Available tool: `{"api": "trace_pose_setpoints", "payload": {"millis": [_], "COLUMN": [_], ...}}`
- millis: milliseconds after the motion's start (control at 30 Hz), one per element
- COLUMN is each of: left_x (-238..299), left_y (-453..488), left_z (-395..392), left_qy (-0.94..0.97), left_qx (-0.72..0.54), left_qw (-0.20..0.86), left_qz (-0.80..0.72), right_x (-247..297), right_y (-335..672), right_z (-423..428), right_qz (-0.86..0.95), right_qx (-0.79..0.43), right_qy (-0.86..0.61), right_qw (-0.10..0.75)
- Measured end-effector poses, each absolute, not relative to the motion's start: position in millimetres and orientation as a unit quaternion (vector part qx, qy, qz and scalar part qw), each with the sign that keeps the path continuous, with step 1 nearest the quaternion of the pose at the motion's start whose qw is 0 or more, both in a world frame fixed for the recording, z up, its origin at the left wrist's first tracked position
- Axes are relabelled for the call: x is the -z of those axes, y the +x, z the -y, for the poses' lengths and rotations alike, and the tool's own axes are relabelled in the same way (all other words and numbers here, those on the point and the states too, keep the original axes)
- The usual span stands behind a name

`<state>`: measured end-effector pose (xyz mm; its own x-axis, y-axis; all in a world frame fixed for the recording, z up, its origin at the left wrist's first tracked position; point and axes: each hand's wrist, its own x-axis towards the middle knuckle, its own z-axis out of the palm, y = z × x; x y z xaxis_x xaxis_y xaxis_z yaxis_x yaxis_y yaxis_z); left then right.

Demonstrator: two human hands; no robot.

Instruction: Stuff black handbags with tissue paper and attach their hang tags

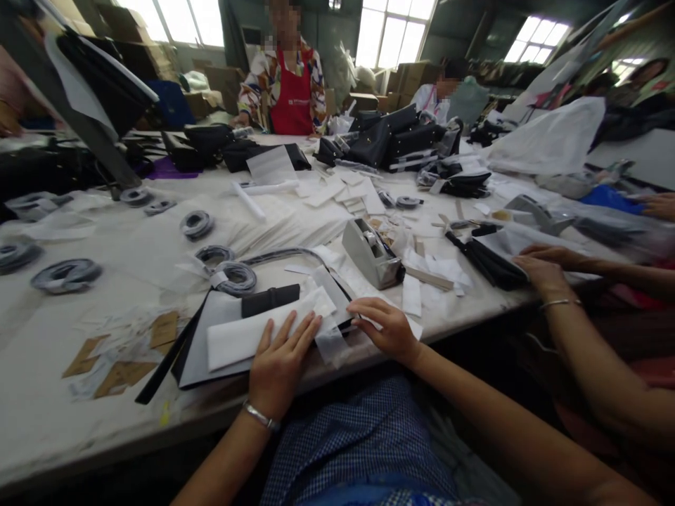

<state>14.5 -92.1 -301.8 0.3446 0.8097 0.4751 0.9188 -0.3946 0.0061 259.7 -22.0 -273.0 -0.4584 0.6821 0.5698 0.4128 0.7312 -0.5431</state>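
Note:
My left hand [282, 355] lies flat with spread fingers on a folded white padding sheet [232, 344]. Under that sheet is a flat black bag [190, 362] covered with grey-white lining paper, and a black strip with a loop [270, 300] shows above the sheet. At the bag's right edge, my right hand [387, 327] has its fingertips and thumb drawn together; what lies between them is too small to make out. A wrapped strap [287, 253] curves from behind the bag toward my right hand. Thin translucent wrapping [331, 343] hangs over the near edge.
A grey tape dispenser [372, 256] stands beyond my right hand. Coiled wrapped straps [66, 275] and brown cards [124, 378] lie leftward. Black bags [390, 137] are piled behind white sheets. A co-worker's hands [543, 270] handle another black bag [493, 260] at right.

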Motion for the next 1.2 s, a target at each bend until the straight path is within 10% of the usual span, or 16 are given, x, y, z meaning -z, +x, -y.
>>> {"api": "trace_pose_setpoints", "payload": {"millis": [300, 1200], "left_x": [296, 297], "left_y": [13, 14], "left_z": [93, 93], "left_qy": [-0.817, -0.812], "left_qx": [0.201, 0.188], "left_qw": [0.095, 0.108], "left_qz": [0.533, 0.542], "right_x": [312, 266], "right_y": [268, 252], "right_z": [62, 58], "right_qz": [0.923, 0.901], "right_qx": [-0.021, 0.044], "right_qy": [-0.263, -0.241], "right_qw": [0.281, 0.357]}}
